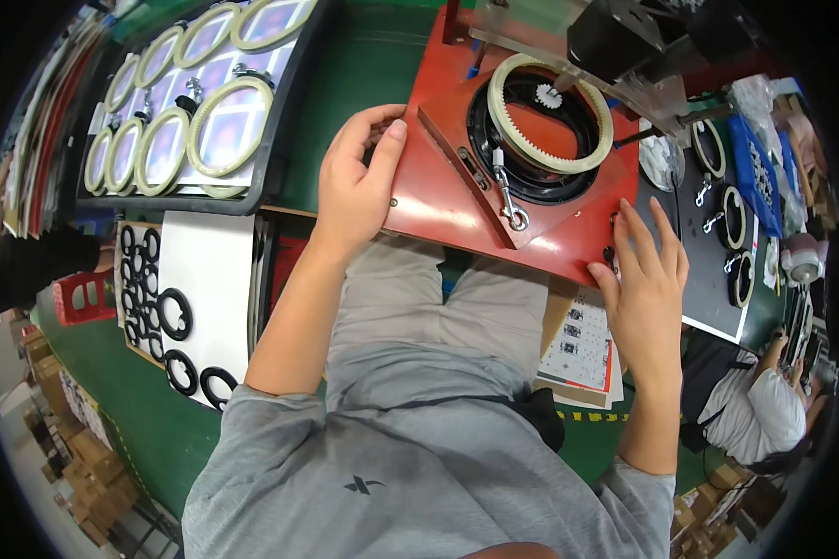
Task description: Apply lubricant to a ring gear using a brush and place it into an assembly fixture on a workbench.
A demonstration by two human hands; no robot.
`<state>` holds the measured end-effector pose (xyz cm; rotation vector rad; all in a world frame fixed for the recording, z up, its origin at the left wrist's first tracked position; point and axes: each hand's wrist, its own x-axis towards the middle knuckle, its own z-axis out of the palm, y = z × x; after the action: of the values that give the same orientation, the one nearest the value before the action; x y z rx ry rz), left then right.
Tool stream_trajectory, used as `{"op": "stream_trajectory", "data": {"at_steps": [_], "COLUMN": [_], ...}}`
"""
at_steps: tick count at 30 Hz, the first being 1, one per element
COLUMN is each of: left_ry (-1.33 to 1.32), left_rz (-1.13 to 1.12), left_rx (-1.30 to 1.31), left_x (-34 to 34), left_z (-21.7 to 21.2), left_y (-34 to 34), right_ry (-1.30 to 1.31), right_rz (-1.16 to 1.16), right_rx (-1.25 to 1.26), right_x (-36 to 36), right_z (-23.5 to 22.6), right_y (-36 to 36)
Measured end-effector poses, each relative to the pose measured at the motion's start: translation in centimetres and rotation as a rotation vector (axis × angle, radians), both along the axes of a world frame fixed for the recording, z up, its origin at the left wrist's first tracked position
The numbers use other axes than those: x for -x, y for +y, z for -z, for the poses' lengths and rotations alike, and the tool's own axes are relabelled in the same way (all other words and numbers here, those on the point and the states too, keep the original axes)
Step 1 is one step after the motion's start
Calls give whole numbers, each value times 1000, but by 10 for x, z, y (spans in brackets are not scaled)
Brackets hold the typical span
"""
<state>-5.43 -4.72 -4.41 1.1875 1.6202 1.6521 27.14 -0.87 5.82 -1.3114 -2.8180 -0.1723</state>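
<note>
Your left hand [356,182] lay flat and open on the near left edge of the red fixture plate [447,200], fingers curled lightly over the rim and thumb along the top, gripping nothing. Your right hand [645,279] was spread wide with the fingers apart, resting on the plate's near right corner, also closed on nothing.

Between your hands, toward the far side of the plate, sat the cream toothed ring [550,114], lying flat on a black round seat [517,168] in the raised red block. A small white pinion [548,96] stood inside the ring against its far teeth, and a metal spring clip [510,200] ran from the seat's near rim down toward you. The ring looked like stiff moulded plastic, light and thin-walled, so it would likely flex or mark if squeezed across its width; the smooth outer rim seemed the safer place to hold, with fingers spread around it and off the teeth.

Further out on the green bench [364,65], a black tray [280,140] to your left carried more cream rings [228,126]. Nearer your left elbow, a white sheet [216,270] held black rings [173,313]. To your right, a dark board [708,270] bore a few more rings, and another person [755,410] sat beyond it.
</note>
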Motion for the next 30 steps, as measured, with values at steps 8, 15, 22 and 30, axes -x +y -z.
{"op": "stream_trajectory", "data": {"at_steps": [8, 15, 22, 30], "left_ry": [-16, 34, 64, 32], "left_rz": [-8, 38, 15, 51], "left_rx": [-15, 41, 33, 65], "left_x": [2, 4, 6, 6], "left_z": [2, -1, 2, -2], "left_y": [-1, -2, 1, 2], "right_ry": [314, 674, 405, 137], "right_rz": [-16, -54, -8, 14], "right_rx": [-116, 15, -41, -21], "right_x": [-3, 28, 7, -14], "right_z": [-19, -12, 10, 10], "right_y": [20, 19, 23, -2]}}
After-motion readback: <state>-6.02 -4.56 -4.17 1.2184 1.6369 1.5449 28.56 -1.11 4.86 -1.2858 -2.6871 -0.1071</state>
